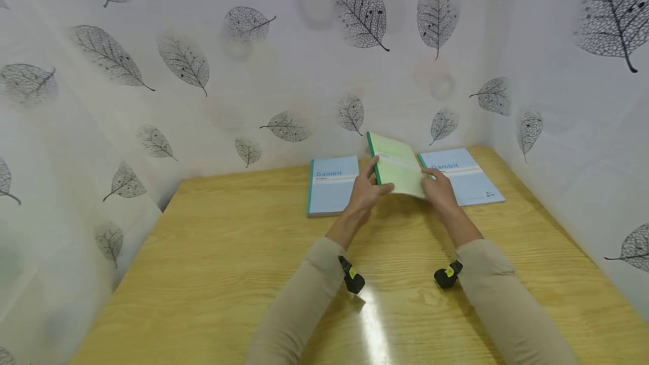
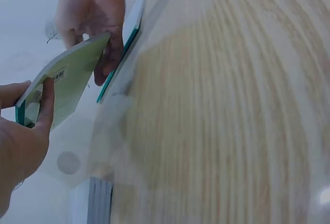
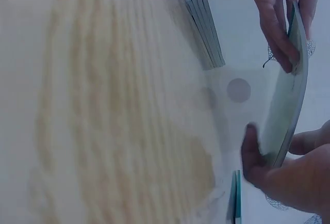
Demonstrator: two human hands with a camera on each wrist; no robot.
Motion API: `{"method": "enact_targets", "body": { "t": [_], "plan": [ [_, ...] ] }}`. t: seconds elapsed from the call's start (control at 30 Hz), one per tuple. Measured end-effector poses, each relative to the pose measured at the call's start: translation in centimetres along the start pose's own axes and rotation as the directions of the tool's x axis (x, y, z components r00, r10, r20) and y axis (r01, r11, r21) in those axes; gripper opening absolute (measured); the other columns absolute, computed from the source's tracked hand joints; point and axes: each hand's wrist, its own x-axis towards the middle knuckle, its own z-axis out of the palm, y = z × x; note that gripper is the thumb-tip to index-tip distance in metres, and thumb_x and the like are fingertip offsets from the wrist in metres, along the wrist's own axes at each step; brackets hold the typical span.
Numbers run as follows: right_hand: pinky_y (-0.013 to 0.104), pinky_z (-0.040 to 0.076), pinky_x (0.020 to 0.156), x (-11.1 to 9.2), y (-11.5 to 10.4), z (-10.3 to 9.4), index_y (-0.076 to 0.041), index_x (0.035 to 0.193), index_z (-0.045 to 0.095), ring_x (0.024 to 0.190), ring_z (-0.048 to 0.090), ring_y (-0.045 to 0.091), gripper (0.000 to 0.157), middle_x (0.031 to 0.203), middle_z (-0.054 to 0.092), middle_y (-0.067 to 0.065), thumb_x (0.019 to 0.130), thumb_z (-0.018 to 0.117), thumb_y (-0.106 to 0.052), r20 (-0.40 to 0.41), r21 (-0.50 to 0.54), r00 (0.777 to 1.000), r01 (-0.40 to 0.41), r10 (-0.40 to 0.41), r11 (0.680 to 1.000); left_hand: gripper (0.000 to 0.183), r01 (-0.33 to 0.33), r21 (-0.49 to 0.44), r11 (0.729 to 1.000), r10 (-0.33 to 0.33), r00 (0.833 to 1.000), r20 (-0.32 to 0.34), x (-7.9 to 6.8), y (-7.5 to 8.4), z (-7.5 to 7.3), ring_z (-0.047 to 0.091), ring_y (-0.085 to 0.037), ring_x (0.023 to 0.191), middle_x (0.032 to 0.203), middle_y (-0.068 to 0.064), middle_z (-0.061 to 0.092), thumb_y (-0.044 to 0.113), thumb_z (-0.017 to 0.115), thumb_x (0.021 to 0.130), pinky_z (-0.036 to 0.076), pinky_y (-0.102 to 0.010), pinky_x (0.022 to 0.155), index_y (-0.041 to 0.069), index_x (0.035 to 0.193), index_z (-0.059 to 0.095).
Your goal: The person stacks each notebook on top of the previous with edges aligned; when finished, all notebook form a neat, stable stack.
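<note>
Pinching a green notebook [image 1: 400, 163], left grip [image 1: 366, 189] and right grip [image 1: 440, 190], above a wood-grain table [image 1: 218, 258], leaf-printed white walls [image 1: 299, 83] around

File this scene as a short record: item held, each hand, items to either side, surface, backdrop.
Held item: light green rectangular paper notebook with darker green spine, raised above the table, slightly bowed
Left grip: left hand, on the spine side
Right grip: right hand, on the opposite side
Left neighbour: stack of pale blue rectangular paper notebooks
Right neighbour: pale blue rectangular paper notebook with teal spine
Surface: yellowish wood-grain table
Backdrop: white sheet with dark leaf prints
</note>
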Motion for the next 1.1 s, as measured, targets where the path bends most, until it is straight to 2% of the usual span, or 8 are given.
{"method": "enact_targets", "body": {
  "t": [0.13,0.23,0.33,0.53,0.77,0.97,1.03,1.1],
  "plan": [
    [0.049,0.035,0.119,0.1,0.3,0.0,-0.010,0.163,0.033,0.150,0.030,0.039,0.055,0.170,0.020,0.021,0.108,0.040,-0.012,0.006,0.107,0.999,0.035,-0.036,0.994,0.088,-0.022,-0.019,1.000,0.023,0.999,0.028,0.1,0.4,-0.9,0.056,-0.030,0.134,0.166,-0.010,0.035,-0.011,0.070,0.089,0.054,-0.039,0.106,0.019,0.163,0.034],
    [0.051,0.025,0.126,0.2,0.3,0.2,-0.010,0.162,0.035,0.156,0.024,0.036,0.056,0.168,0.024,0.021,0.108,0.050,-0.011,0.018,0.168,0.998,0.053,-0.057,0.984,0.087,-0.017,-0.001,1.000,0.017,1.000,0.026,0.0,0.4,-1.7,0.052,-0.032,0.139,0.166,-0.009,0.035,-0.011,0.072,0.089,0.054,-0.040,0.106,0.023,0.162,0.038],
    [0.052,0.023,0.127,0.3,0.4,0.5,-0.011,0.163,0.034,0.155,0.022,0.037,0.061,0.167,0.026,0.022,0.106,0.055,-0.010,0.048,0.215,0.994,0.088,-0.100,0.973,0.086,-0.008,0.018,1.000,0.008,1.000,0.005,-0.2,0.1,-2.8,0.047,-0.034,0.144,0.166,-0.008,0.036,-0.009,0.075,0.088,0.053,-0.041,0.107,0.026,0.160,0.042],
    [0.056,0.019,0.126,0.3,0.3,0.9,-0.011,0.163,0.032,0.154,0.013,0.036,0.064,0.162,0.024,0.024,0.105,0.057,-0.005,0.103,0.275,0.977,0.154,-0.188,0.949,0.084,-0.007,0.027,1.000,0.007,1.000,-0.012,-0.4,-0.4,-4.7,0.059,-0.027,0.132,0.160,-0.005,0.046,-0.005,0.078,0.088,0.055,-0.040,0.103,0.025,0.158,0.044],
    [0.054,0.028,0.124,0.1,0.0,1.9,-0.013,0.163,0.034,0.153,0.019,0.038,0.066,0.163,0.025,0.023,0.104,0.061,-0.004,0.122,0.243,0.969,0.180,-0.214,0.953,0.081,-0.023,0.066,0.998,0.025,1.000,-0.019,-1.1,-0.6,-6.6,0.062,-0.025,0.127,0.154,-0.007,0.053,0.000,0.081,0.088,0.057,-0.038,0.099,0.023,0.157,0.046],
    [0.055,0.024,0.126,-0.4,-0.6,3.2,-0.010,0.163,0.032,0.154,0.020,0.043,0.067,0.164,0.025,0.025,0.103,0.061,-0.001,0.138,0.198,0.957,0.225,-0.254,0.954,0.081,-0.013,0.111,0.994,0.016,1.000,-0.022,-1.3,-0.6,-8.2,0.061,-0.026,0.127,0.151,-0.007,0.055,-0.001,0.082,0.087,0.057,-0.036,0.099,0.023,0.157,0.047],
    [0.051,0.030,0.124,-0.5,-0.7,3.7,-0.011,0.162,0.035,0.151,0.026,0.042,0.066,0.162,0.029,0.025,0.102,0.062,-0.001,0.125,0.178,0.961,0.221,-0.245,0.959,0.082,-0.010,0.124,0.992,0.013,1.000,-0.022,-1.4,-0.4,-8.7,0.061,-0.026,0.128,0.152,-0.007,0.054,-0.001,0.082,0.087,0.057,-0.036,0.099,0.023,0.157,0.046],
    [0.045,0.043,0.116,-0.5,-0.9,4.1,-0.012,0.161,0.038,0.146,0.034,0.041,0.066,0.160,0.033,0.024,0.102,0.064,-0.002,0.110,0.160,0.968,0.205,-0.224,0.966,0.082,-0.011,0.137,0.991,0.014,1.000,-0.022,-1.4,-0.3,-9.1,0.061,-0.027,0.128,0.152,-0.007,0.054,-0.001,0.081,0.087,0.056,-0.037,0.100,0.023,0.157,0.046]
  ]
}}
